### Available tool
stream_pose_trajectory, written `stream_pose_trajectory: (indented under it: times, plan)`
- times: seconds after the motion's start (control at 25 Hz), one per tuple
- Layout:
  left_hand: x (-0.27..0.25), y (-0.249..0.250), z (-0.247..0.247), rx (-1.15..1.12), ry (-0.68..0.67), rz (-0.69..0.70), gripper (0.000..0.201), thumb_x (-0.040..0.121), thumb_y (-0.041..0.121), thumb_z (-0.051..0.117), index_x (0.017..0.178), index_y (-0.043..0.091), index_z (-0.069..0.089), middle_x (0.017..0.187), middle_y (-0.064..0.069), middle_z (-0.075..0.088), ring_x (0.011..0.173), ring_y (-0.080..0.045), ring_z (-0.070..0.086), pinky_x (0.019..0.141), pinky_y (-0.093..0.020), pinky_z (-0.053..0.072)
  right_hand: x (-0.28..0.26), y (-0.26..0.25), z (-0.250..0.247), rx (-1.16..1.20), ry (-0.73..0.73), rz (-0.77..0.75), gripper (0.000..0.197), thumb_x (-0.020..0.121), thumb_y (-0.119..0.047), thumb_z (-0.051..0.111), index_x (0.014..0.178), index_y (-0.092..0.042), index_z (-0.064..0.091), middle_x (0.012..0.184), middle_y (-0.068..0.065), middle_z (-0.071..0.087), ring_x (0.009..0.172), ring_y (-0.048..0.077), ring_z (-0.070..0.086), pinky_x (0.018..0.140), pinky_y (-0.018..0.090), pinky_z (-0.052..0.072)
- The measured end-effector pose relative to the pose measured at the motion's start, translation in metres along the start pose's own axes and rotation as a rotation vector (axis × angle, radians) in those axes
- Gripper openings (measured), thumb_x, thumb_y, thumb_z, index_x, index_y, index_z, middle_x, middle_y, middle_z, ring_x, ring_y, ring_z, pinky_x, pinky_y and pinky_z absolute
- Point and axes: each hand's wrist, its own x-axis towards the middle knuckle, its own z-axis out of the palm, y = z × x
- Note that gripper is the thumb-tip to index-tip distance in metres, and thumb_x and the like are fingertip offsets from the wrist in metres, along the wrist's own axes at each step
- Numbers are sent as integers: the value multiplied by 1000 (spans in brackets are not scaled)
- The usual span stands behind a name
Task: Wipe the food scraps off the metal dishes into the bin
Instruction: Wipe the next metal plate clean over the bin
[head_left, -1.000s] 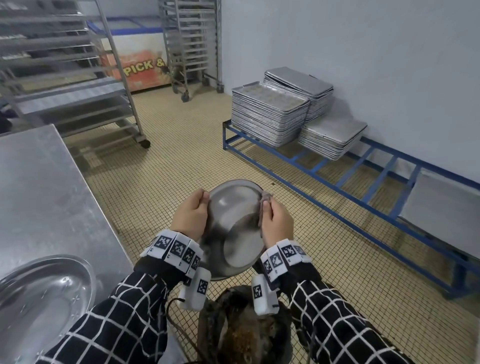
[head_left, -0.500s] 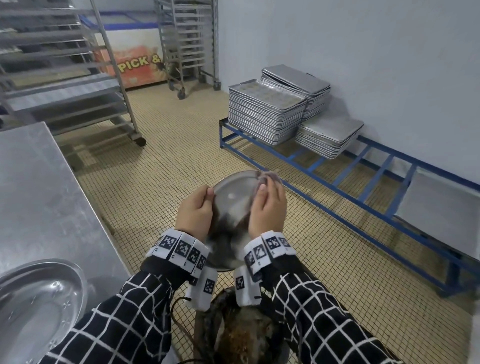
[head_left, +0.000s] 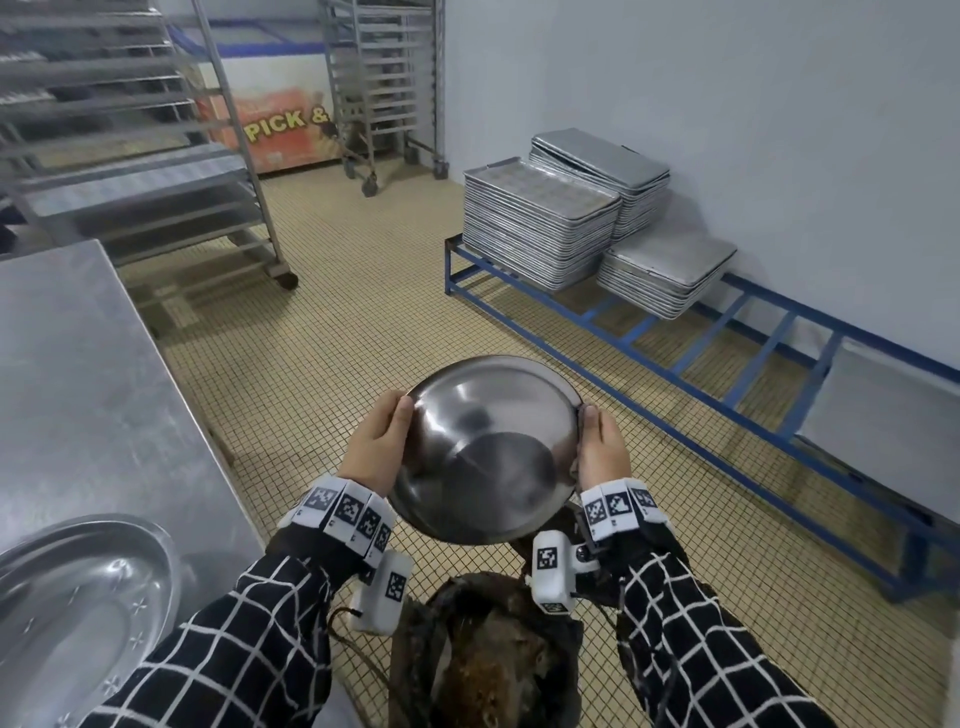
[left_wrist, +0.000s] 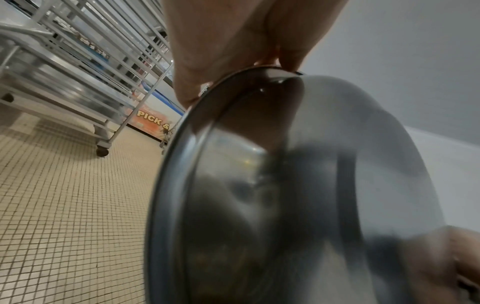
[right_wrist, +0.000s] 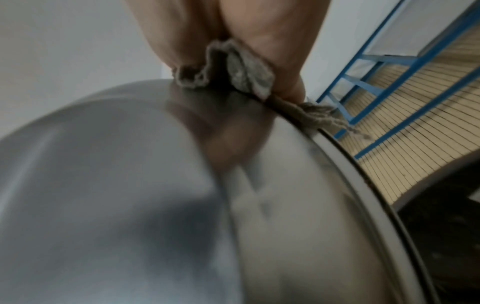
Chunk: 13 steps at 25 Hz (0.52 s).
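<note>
A round metal dish (head_left: 488, 447) is held tilted above the dark bin (head_left: 488, 660), its underside toward me. My left hand (head_left: 376, 447) grips its left rim; in the left wrist view the fingers (left_wrist: 233, 41) curl over the dish (left_wrist: 298, 195) edge. My right hand (head_left: 600, 449) holds the right rim and pinches a grey cloth (right_wrist: 233, 70) against the dish (right_wrist: 130, 195). The bin holds brown scraps. The dish's inner face is hidden.
A steel table (head_left: 93, 374) stands at my left with an oval metal platter (head_left: 78, 613) on its near corner. Stacked baking trays (head_left: 540, 223) sit on a blue floor rack (head_left: 727, 364) along the right wall. Wheeled tray racks (head_left: 156, 156) stand behind.
My right hand with the cloth has moved from the dish's top face to its right rim. The dish has turned from edge-on to showing its round back, now held by both hands.
</note>
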Motion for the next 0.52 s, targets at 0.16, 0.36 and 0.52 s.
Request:
stream_pose_trajectory:
  times: [0.16, 0.36, 0.52]
  plan:
    - [-2, 2, 1, 24, -116, -14, 20, 99, 37, 42, 107, 30, 59, 98, 7, 66, 91, -10, 62, 80, -27, 50, 8, -15, -5, -255, -121, -254, 28, 101, -34, 37, 104, -17, 58, 83, -5, 58, 72, 12, 54, 58, 21, 38]
    - [-8, 10, 11, 154, -197, 27, 20, 96, 39, 48, 94, 28, 65, 87, 10, 67, 85, -8, 61, 71, -19, 43, 1, -38, 7, -570, -332, -536, 25, 99, -28, 41, 108, -14, 60, 103, -2, 60, 96, 12, 52, 82, 23, 41]
    - [-8, 11, 10, 135, -167, -10, 30, 95, 40, 49, 80, 21, 67, 76, -2, 67, 77, -21, 61, 70, -28, 48, -6, -41, 17, -582, -336, -661, 22, 98, -26, 43, 105, -15, 61, 104, 0, 61, 100, 16, 51, 90, 34, 44]
